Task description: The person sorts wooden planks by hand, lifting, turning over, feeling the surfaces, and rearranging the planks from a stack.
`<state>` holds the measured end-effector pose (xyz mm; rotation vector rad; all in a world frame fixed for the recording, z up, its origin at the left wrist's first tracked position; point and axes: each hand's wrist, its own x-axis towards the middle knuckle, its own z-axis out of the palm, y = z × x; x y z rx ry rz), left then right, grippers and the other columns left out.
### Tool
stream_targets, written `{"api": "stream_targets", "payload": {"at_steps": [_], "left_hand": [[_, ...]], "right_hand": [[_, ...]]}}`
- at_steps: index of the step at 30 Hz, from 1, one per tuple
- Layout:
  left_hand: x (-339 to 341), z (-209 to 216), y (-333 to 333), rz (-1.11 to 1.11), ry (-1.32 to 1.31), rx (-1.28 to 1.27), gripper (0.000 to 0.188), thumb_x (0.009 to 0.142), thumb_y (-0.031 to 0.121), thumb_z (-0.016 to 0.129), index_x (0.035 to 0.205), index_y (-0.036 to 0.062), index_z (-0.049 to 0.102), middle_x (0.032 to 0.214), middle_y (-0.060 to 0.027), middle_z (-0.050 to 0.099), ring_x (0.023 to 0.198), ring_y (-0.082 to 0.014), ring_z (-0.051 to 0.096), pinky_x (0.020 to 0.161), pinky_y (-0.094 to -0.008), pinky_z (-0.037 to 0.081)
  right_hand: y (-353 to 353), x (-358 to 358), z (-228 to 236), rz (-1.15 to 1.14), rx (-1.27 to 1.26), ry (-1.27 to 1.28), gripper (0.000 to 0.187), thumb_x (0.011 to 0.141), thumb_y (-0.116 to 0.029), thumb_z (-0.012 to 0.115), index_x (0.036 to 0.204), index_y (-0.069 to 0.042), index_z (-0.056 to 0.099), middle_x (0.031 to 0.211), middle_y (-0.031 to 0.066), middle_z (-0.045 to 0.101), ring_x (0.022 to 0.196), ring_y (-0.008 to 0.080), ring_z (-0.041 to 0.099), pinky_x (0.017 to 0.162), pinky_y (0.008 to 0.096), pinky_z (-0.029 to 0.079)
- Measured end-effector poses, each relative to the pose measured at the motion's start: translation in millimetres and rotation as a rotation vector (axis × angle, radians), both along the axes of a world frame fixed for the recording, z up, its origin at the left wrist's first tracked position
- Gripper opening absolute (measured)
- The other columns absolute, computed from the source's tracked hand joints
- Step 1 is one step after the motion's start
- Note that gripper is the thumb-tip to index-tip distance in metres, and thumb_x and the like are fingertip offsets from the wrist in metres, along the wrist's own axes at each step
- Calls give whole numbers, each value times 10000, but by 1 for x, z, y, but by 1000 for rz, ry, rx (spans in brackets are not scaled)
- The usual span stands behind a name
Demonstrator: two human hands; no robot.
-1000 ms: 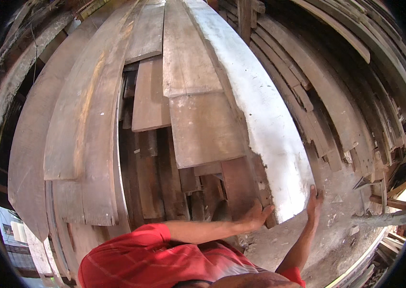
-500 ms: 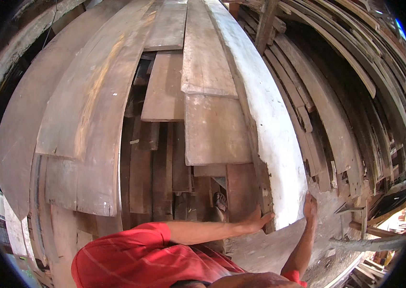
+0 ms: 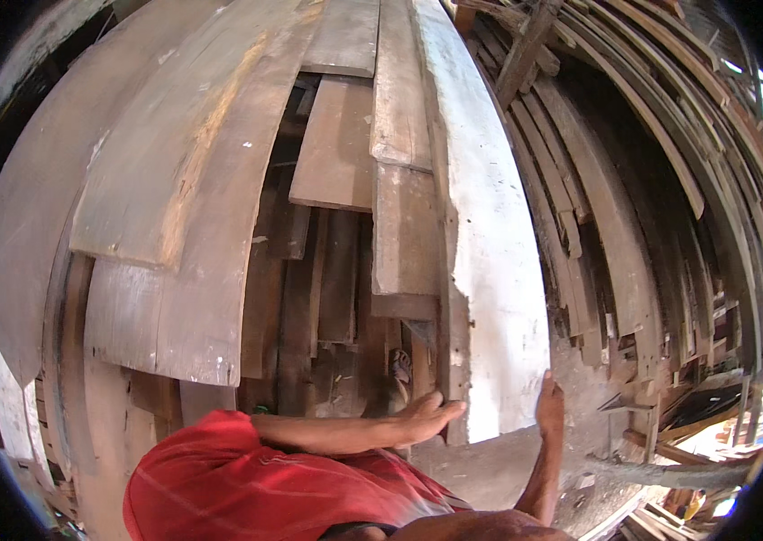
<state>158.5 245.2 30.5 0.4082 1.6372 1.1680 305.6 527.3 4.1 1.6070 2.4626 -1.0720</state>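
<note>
Head view: one cam, looking down at a timber stack.
White board [image 3: 490, 270]: long plank w/ white-painted face, stood on end in the stack's middle, leaning back among the other planks; lower end chipped, bare wood shown at its left edge.
Left hand [image 3: 427, 417]: reached across from the lower left, fingers stretched out flat, laid against the board's lower left edge; not clenched, no wrap round the edge seen.
Right hand [image 3: 549, 404]: raised from the lower edge, palm pressed to the board's lower right edge, fingers straight & pointing up; held loose, nothing gripped.
Red sleeve [image 3: 246, 478]: worn on the left arm, seen across the bottom of the frame.
Brown planks [image 3: 174, 225]: wide weathered boards, stacked left of the white board, overlapping, ends at uneven heights.
Short boards [image 3: 336, 153]: set between the brown planks & the white board, dark gap beneath.
Thin slats [image 3: 634, 216]: many narrow strips, fanned to the right of the white board.
Ground [image 3: 499, 464]: grey dirt at the board's foot, scrap wood at lower right.
</note>
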Motion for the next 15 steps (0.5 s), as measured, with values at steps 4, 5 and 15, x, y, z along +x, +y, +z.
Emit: {"api": "stream_targets", "payload": {"at_steps": [4, 5, 15], "left_hand": [[-11, 12, -50, 21, 26, -33, 640, 936, 646, 563, 866, 12, 508, 828, -50, 423, 761, -182, 399, 648, -376, 365], [-16, 21, -62, 2, 48, -86, 649, 946, 628, 560, 919, -20, 537, 868, -74, 475, 800, -194, 449, 681, -375, 401], [-30, 83, -186, 477, 339, -27, 672, 1023, 525, 462, 1322, -72, 530, 1216, -218, 632, 1135, -299, 581, 1019, -386, 425]], "right_hand": [[-47, 0, 18, 44, -22, 79, 832, 1018, -598, 371, 1404, 132, 466, 1456, 341, 460, 1408, 448, 398, 1188, 430, 286], [-61, -2, 24, 54, -16, 67, 846, 1012, -606, 378, 1413, 136, 451, 1459, 338, 459, 1410, 445, 397, 1189, 431, 285], [-205, -46, 56, 181, -10, 215, 885, 941, -679, 520, 1278, 139, 522, 1108, 383, 614, 1076, 452, 622, 930, 500, 459]]}}
